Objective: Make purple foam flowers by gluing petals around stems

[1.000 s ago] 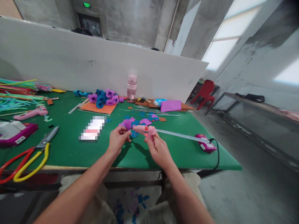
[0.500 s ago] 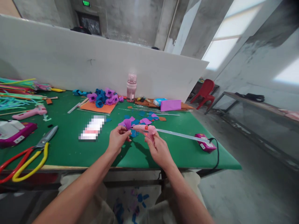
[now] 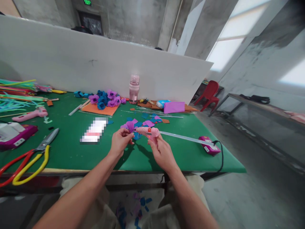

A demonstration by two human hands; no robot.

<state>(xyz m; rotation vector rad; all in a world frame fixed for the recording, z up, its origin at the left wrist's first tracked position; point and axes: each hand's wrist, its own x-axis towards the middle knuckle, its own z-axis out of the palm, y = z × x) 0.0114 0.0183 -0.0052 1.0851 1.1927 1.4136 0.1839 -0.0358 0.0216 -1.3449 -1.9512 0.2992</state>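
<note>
My right hand (image 3: 162,151) is wrapped round the grip of a pink glue gun (image 3: 145,130), whose small red light is lit. A long clear glue stick (image 3: 183,137) sticks out of its back end toward the right. Between the fingertips of my left hand (image 3: 121,141) is a purple paper flower (image 3: 130,125). The gun's nozzle points left and meets the flower's edge; whether it touches I cannot tell. Behind and beneath the hands, loose blue and purple petals (image 3: 149,123) lie scattered on the green table (image 3: 95,159).
Large scissors (image 3: 44,148) with red and yellow handles lie left, near a second pink glue gun (image 3: 30,115) and a purple power strip (image 3: 17,140). Finished-looking flowers (image 3: 102,99) rest on orange sheets. A pink bottle (image 3: 134,89) stands by the white partition (image 3: 95,60). Another purple box (image 3: 209,146) sits right.
</note>
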